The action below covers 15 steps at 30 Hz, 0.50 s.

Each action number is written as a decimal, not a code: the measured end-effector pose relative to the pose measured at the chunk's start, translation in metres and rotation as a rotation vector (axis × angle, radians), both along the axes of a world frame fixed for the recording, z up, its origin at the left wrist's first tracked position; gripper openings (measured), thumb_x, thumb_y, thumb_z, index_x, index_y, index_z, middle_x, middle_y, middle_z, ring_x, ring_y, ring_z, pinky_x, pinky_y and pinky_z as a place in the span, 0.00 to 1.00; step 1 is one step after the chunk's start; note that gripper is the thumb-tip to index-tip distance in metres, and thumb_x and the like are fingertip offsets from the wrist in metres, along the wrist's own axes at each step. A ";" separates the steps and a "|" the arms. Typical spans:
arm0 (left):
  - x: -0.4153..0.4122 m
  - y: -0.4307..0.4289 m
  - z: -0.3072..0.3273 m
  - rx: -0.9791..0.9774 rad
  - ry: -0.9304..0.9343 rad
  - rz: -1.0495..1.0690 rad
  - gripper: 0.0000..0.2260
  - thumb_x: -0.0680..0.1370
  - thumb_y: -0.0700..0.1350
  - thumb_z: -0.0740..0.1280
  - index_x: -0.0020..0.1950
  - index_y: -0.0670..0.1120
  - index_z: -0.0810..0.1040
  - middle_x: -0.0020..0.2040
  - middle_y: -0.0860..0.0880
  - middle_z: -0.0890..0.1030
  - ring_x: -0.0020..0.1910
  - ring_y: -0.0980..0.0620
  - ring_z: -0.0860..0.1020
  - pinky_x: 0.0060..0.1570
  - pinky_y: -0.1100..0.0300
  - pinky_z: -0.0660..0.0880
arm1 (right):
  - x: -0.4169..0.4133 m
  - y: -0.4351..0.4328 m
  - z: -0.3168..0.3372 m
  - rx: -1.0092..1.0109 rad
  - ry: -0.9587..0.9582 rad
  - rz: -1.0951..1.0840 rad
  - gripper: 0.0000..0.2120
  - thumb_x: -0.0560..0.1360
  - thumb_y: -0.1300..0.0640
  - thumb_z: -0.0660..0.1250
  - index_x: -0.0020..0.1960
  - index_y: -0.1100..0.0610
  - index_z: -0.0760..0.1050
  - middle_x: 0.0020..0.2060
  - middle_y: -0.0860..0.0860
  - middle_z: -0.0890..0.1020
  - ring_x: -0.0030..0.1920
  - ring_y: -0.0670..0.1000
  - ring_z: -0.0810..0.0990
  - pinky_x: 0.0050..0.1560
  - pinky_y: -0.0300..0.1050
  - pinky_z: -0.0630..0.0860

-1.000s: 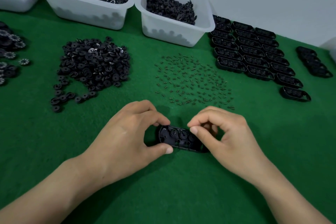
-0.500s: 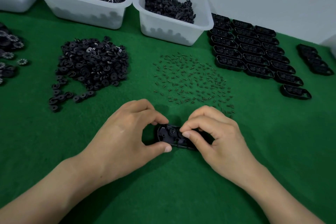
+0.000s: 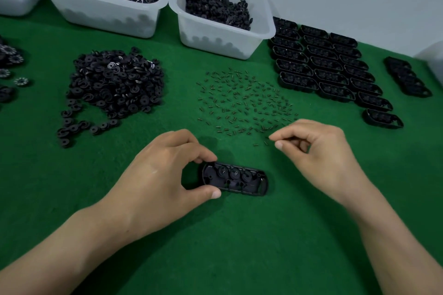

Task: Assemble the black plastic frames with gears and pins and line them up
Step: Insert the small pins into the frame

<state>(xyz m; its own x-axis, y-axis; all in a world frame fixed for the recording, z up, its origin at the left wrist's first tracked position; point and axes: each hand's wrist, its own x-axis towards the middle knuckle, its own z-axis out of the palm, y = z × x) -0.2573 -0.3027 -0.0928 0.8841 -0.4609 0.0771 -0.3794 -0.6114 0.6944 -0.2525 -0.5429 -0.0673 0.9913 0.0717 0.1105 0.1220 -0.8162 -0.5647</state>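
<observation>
My left grip [image 3: 163, 175] grasps the left end of the frame [image 3: 236, 178], with the thumb on its near wall and the forefinger on its far wall. The frame lies flat on the tabletop [image 3: 239, 235] straight in front of me. Its long axis runs left to right, the right end swung a little toward me. Three gears [image 3: 235, 173] sit in a row along that axis. My right grip [image 3: 318, 151] is off the frame, up and to the right of its free end, at the near edge of the scattered pins [image 3: 244, 100]. Its thumb and forefinger tips [image 3: 278, 144] are drawn almost together and the other fingers are curled under. Whether a pin sits between those tips I cannot tell (a pin is too small to make out there). What the coming move turns on, as I judge it, is that the frame lies down and to the left of my right grip, with its open right end the nearer one. Any pin therefore has to come in from that side and travel leftward along the row of gears. My left grip is at the far end from the pins and is busy steadying the frame, so the pin work falls to the right. The finished frames [image 3: 323, 67] stand in rows well apart at the far right, each lying roughly the same way as this one.
</observation>
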 end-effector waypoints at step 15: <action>-0.001 0.000 0.001 0.008 -0.001 0.000 0.20 0.63 0.61 0.67 0.51 0.56 0.79 0.43 0.62 0.72 0.48 0.68 0.68 0.45 0.75 0.64 | 0.014 0.020 0.001 -0.298 0.039 0.152 0.04 0.72 0.59 0.70 0.45 0.52 0.82 0.39 0.45 0.78 0.37 0.40 0.71 0.43 0.41 0.73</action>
